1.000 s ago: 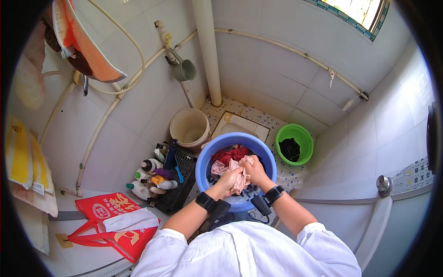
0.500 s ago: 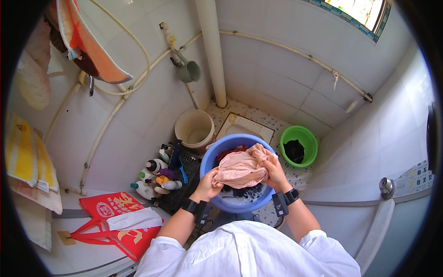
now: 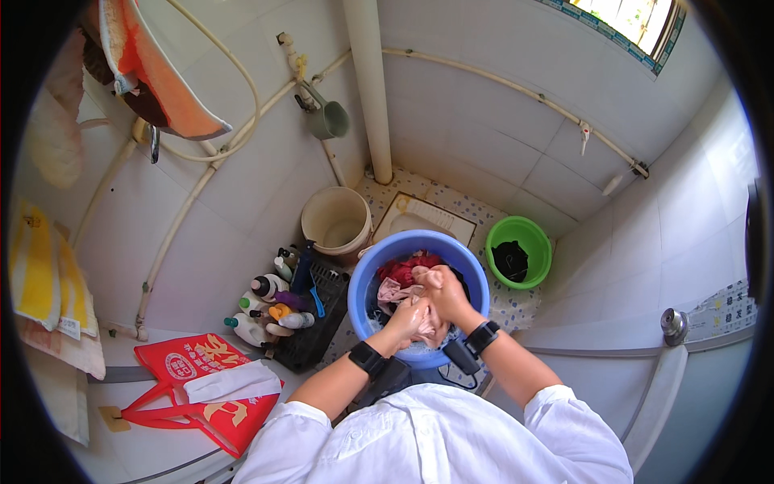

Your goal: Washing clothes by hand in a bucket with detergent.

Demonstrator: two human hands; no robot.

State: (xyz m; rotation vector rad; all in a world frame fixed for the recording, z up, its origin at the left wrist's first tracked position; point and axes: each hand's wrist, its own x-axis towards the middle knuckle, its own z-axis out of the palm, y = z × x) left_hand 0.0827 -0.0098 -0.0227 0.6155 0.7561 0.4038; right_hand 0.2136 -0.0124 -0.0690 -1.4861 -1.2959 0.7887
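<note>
A blue basin (image 3: 356,297) in front of me holds soapy water and wet laundry. My left hand (image 3: 409,319) and my right hand (image 3: 445,292) are close together inside it, fingers curled round a bunched pink garment (image 3: 390,294). Part of that garment hangs over the dark cloth and suds beneath; much of the rest is hidden by my hands. A dark red cloth (image 3: 401,269) lies against the basin's far side.
Left of the basin, several bottles (image 3: 270,286) stand on a black rack (image 3: 300,347), near a whitish bucket (image 3: 322,202). A green basin (image 3: 542,250) with dark cloth stands at right. A squat toilet (image 3: 439,216) lies behind; a red bag (image 3: 181,355) is at lower left.
The pink garment was spread between my hands above the basin. My hands have come together and down into the basin, bunching it. The red cloth now shows more.
</note>
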